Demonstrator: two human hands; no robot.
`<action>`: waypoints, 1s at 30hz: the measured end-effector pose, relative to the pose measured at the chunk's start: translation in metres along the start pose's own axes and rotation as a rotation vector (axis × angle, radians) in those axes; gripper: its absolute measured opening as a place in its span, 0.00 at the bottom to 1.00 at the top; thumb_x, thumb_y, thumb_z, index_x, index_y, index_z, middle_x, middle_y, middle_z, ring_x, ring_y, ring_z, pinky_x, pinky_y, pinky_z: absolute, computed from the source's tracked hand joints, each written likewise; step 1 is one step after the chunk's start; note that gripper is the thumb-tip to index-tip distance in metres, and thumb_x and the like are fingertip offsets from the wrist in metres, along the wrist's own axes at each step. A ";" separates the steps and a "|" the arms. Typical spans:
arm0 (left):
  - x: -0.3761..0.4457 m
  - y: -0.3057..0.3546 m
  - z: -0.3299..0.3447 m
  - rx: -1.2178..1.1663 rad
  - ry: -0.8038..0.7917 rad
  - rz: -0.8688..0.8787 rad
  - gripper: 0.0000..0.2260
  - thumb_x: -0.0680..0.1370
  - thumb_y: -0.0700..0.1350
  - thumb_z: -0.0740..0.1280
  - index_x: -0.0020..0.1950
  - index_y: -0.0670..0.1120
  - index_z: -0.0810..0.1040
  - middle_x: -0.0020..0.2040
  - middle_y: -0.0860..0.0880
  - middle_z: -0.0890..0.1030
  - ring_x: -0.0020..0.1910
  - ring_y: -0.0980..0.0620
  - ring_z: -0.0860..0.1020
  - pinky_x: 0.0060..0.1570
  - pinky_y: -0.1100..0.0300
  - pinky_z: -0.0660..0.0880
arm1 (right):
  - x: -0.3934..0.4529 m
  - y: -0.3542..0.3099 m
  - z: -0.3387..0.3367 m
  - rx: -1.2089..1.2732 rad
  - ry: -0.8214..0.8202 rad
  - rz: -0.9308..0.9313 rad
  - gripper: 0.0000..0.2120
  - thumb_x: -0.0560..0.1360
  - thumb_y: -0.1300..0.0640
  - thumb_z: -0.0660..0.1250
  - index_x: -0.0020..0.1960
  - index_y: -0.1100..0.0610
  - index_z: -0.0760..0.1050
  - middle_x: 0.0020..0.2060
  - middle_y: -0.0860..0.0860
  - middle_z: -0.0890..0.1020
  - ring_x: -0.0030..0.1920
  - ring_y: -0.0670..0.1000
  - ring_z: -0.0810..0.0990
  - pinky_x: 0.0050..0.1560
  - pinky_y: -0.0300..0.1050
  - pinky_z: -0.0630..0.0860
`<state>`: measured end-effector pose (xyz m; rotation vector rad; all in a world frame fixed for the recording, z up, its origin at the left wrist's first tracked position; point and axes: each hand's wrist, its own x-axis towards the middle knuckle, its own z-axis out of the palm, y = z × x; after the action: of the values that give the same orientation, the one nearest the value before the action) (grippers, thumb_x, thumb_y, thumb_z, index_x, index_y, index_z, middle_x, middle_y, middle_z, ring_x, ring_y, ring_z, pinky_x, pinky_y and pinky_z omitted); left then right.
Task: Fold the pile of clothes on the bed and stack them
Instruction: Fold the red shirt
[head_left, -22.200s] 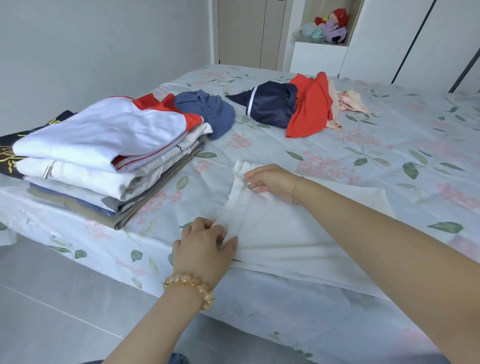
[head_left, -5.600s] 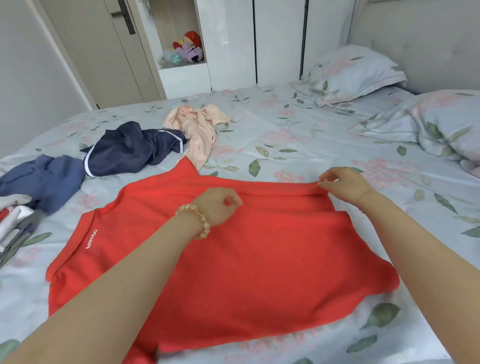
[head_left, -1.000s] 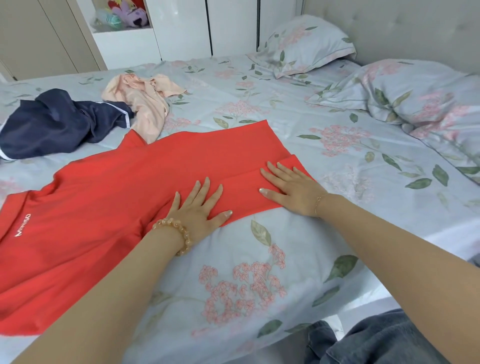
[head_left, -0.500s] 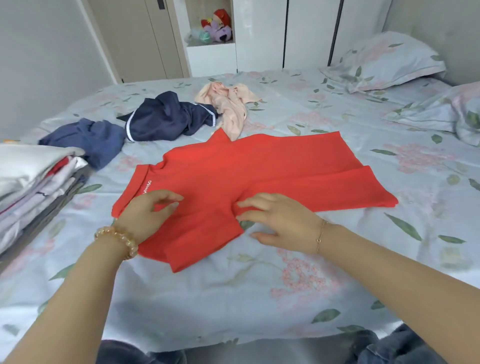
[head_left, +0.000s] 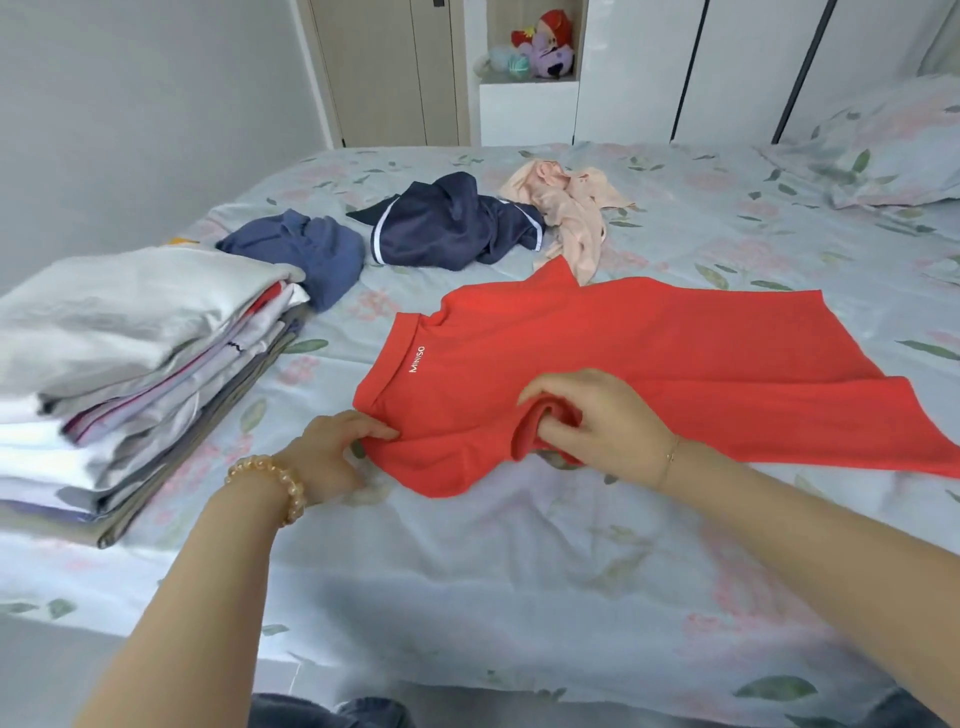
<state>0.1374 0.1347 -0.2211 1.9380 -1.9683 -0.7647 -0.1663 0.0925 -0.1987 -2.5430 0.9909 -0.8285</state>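
A red T-shirt (head_left: 649, 353) with white lettering lies spread on the floral bed sheet (head_left: 467, 561), collar to the left. My left hand (head_left: 332, 447) pinches the shirt's near shoulder edge. My right hand (head_left: 597, 421) grips a bunched fold of the near sleeve, lifted a little off the sheet. A stack of folded clothes (head_left: 130, 374) stands at the bed's left edge. Behind the shirt lie a blue garment (head_left: 306, 249), a navy garment with white stripes (head_left: 452, 223) and a peach garment (head_left: 566, 208), all unfolded.
A floral pillow (head_left: 883, 140) lies at the far right of the bed. Beyond the bed stand white wardrobe doors (head_left: 727, 67) and a niche with plush toys (head_left: 535, 52). The bed's near edge runs just below my forearms.
Since half a second ago my right hand has curled round the near sleeve and bunched it up. My left hand has shifted to the shoulder edge and pinches it.
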 end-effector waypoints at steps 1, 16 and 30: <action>0.002 -0.001 -0.002 -0.040 0.003 -0.035 0.26 0.63 0.40 0.79 0.60 0.50 0.80 0.60 0.48 0.75 0.53 0.49 0.75 0.60 0.58 0.71 | 0.017 0.002 -0.009 0.104 -0.002 0.094 0.03 0.72 0.64 0.67 0.44 0.59 0.79 0.29 0.48 0.76 0.29 0.43 0.70 0.36 0.45 0.71; 0.029 -0.024 -0.018 -0.190 0.141 -0.090 0.18 0.73 0.58 0.72 0.27 0.50 0.81 0.34 0.54 0.75 0.41 0.50 0.73 0.44 0.58 0.70 | 0.170 0.092 0.023 -0.067 -0.521 0.483 0.14 0.80 0.52 0.65 0.45 0.63 0.77 0.38 0.52 0.75 0.40 0.50 0.72 0.48 0.46 0.71; 0.046 0.024 0.001 -0.072 0.372 0.019 0.20 0.68 0.47 0.77 0.56 0.52 0.74 0.53 0.51 0.69 0.52 0.52 0.70 0.57 0.55 0.69 | 0.095 0.113 0.009 0.106 -0.302 0.868 0.33 0.66 0.24 0.62 0.44 0.55 0.77 0.33 0.50 0.80 0.33 0.49 0.75 0.32 0.42 0.70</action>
<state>0.1139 0.0889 -0.2171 1.8575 -1.7090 -0.4237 -0.1627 -0.0544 -0.2183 -1.7665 1.6657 -0.2237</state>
